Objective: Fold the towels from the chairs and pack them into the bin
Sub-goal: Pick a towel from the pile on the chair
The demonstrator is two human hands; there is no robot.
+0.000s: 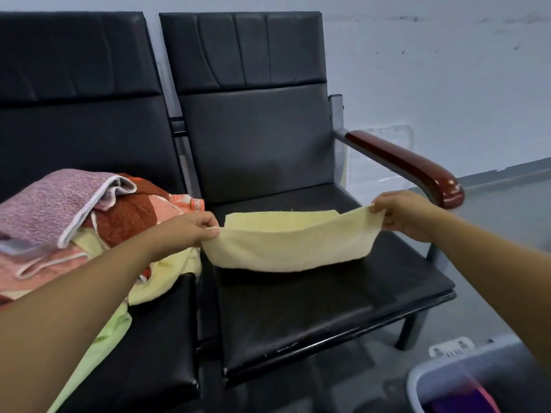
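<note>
Two black chairs stand side by side against a pale wall [447,70]. On the left chair [74,84] sits a pile of towels [89,228], all loose and not folded. A fuzzy pink towel [44,210] with a white edge lies on top. An orange and red towel [128,216] is under it and pokes out to the right. A light green cloth [98,347] hangs down over the front of that seat.

Next comes the left hand [187,231]. Its arm reaches across the pile. The thumb and fingers are curled and pinch the left end of the yellow towel [286,242].

That yellow towel is in the middle, stretched out long between both hands. It is folded over, so it looks like a wide strip with two layers. It hangs over the seat of the right chair [256,129] and sags a bit in the middle. The bottom is very low, and it is hard to tell if it touches the seat.

Then comes the right hand [402,216]. Its fingers are curled too, and they pinch the right end of the yellow towel, a little higher than the other end. Just behind this hand is the shiny brown armrest [408,165] of the right chair.

Down in the right corner, on the floor, is the grey bin [432,380]. It stands near the front leg of the right chair, well apart from the yellow towel. Something purple [465,405] lies inside the bin, but only a small part of it shows.
</note>
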